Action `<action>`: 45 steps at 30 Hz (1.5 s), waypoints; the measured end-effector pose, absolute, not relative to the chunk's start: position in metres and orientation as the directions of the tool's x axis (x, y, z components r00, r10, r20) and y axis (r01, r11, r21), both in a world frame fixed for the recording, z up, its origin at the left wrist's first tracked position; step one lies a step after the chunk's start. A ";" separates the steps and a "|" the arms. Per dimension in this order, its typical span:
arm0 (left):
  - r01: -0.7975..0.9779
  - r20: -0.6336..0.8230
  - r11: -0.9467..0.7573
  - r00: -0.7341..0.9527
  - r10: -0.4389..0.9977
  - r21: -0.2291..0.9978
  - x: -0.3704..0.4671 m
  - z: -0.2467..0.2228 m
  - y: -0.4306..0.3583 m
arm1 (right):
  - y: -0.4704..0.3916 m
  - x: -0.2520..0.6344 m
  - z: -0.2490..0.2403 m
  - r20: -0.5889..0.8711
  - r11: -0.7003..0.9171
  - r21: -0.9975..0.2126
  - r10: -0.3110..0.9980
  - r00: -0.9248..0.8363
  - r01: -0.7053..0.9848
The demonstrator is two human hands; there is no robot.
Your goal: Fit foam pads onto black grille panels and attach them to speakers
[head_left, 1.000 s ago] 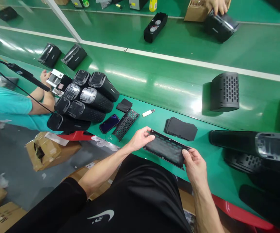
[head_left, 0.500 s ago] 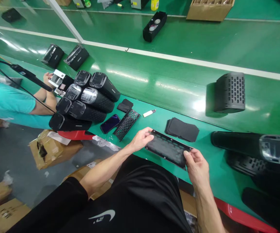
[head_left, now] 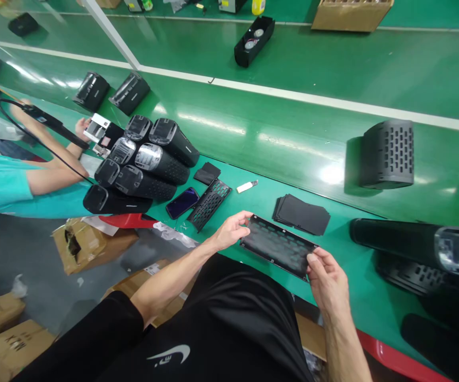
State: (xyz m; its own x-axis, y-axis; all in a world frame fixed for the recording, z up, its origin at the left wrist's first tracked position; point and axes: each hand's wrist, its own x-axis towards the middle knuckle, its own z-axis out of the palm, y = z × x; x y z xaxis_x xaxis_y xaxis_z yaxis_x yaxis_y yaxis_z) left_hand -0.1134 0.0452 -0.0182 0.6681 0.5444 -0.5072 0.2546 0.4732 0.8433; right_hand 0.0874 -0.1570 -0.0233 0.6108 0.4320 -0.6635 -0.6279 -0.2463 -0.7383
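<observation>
"Black plastic, holes all over, and a dark sheet [head_left: 275,243] lying across it. Anyone else see this from the head view? It's the only view going, so what are the hands up to?"

"Left hand [head_left: 229,232] has the panel [head_left: 261,252] pinched at one end, thumb on the face. Right hand [head_left: 330,276] pinches the other end, thumb near the corner. Can't tell how the fingers sit underneath."

"And where's the panel exactly?"

"Held up over the near edge of the green bench [head_left: 362,286], on the person's side of that pile of black cards [head_left: 303,214]. There's a bare grille [head_left: 209,206] off to the left, just beside a phone [head_left: 182,202]."

"So which step is this?"

"My read: a hold-and-check, seeing how the sheet sits in the panel. The holes show through it hazily, and it looks to cover most of the face. Can't tell if it's stuck down or loose."

"Then what does the next move call for?"

"I'd say both ends kept level and the thumbs near the rim. If the sheet's loose, a tilt could let it slide. If one hand lets go, the other needs a firmer pinch first, imo."
</observation>
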 end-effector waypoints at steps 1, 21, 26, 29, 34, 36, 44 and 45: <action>0.256 -0.512 0.479 0.669 0.540 0.840 -0.114 -0.019 0.045 | -0.156 0.087 -0.023 -0.665 -0.241 -0.737 0.426 0.614 -0.631; 0.336 -0.558 0.459 0.636 0.534 0.823 -0.117 -0.023 0.044 | -0.153 0.085 -0.024 -0.695 -0.233 -0.709 0.386 0.606 -0.665; 0.327 -0.565 0.475 0.621 0.543 0.817 -0.117 -0.026 0.044 | -0.153 0.084 -0.026 -0.688 -0.239 -0.718 0.388 0.614 -0.654; 0.325 -0.565 0.480 0.629 0.534 0.815 -0.117 -0.026 0.045 | -0.153 0.085 -0.025 -0.686 -0.240 -0.719 0.391 0.613 -0.652; 0.323 -0.562 0.479 0.635 0.530 0.816 -0.116 -0.025 0.045 | -0.152 0.085 -0.023 -0.672 -0.247 -0.734 0.401 0.622 -0.633; 0.324 -0.565 0.482 0.633 0.529 0.814 -0.116 -0.026 0.045 | -0.152 0.085 -0.024 -0.662 -0.255 -0.744 0.403 0.632 -0.617; 0.305 -0.555 0.481 0.618 0.557 0.822 -0.114 -0.026 0.043 | -0.151 0.084 -0.026 -0.662 -0.248 -0.742 0.419 0.622 -0.623; 0.294 -0.551 0.487 0.621 0.557 0.823 -0.115 -0.025 0.043 | -0.150 0.084 -0.026 -0.664 -0.244 -0.739 0.421 0.618 -0.628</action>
